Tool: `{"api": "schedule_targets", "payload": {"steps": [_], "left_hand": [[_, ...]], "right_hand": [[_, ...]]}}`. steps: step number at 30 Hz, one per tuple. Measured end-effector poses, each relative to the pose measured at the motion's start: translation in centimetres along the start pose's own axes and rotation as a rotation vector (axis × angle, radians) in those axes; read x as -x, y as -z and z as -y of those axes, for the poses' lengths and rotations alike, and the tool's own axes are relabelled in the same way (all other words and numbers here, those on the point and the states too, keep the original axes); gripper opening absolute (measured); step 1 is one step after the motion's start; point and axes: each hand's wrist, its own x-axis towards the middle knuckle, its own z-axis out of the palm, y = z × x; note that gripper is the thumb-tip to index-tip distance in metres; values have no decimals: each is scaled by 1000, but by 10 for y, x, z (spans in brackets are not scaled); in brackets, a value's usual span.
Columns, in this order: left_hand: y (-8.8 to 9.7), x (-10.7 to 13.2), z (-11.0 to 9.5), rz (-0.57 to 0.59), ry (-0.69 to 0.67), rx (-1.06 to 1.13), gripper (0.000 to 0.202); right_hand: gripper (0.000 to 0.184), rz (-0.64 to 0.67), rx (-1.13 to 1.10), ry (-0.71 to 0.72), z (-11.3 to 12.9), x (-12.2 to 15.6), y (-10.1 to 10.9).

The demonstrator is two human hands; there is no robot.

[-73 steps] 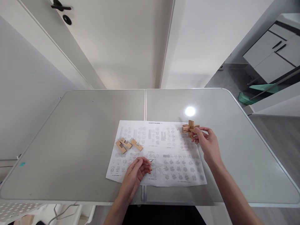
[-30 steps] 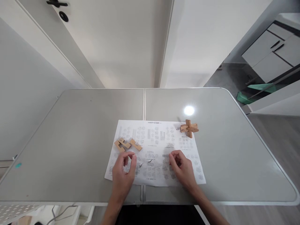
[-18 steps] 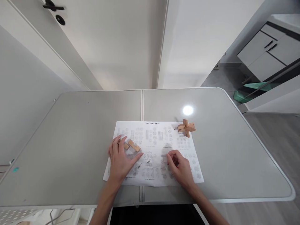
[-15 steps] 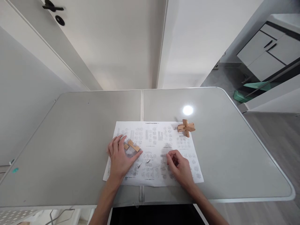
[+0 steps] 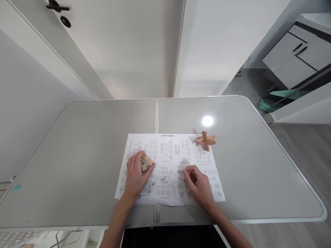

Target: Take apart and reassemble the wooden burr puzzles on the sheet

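My left hand curves over notched wooden puzzle pieces on the printed sheet. Its thumb and forefinger reach the two ends of a light wooden bar. A smaller wooden block lies inside the curl of the fingers, and part of it is hidden. My right hand rests on the right half of the paper sheet, fingers curled together, with nothing visible in them. Beyond it, at the sheet's upper right corner, stands a cross-shaped assembly of interlocked wooden pieces.
The sheet carries small printed diagrams and some handwriting. It lies across the seam of a grey folding table with a pale rim. A white door rises behind the far edge. White cabinets and a green object are off to the right.
My left hand has moved slightly right and its fingers have drawn in around the wooden pieces. The smaller block has shifted right, closer to the bar. My right hand stays put.
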Motion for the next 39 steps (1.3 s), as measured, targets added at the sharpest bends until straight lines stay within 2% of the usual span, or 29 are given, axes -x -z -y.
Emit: {"api": "schedule_targets", "payload": {"steps": [11, 19, 23, 31, 35, 39], "left_hand": [[3, 7, 3, 22, 43, 82, 60], [-5, 14, -10, 37, -50, 112, 63], [-13, 14, -27, 101, -79, 175, 66], [-33, 15, -56, 274, -252, 219, 75], [-36, 16, -60, 334, -280, 211, 77], [-28, 14, -53, 320, -269, 147, 96]], "right_hand": [[29, -14, 32, 32, -1, 0, 0], [28, -19, 43, 48, -3, -1, -1], [27, -26, 48, 52, -4, -1, -1], [28, -35, 37, 66, -1, 0, 0], [27, -33, 32, 70, -2, 0, -1], [27, -32, 40, 71, -4, -1, -1]]}}
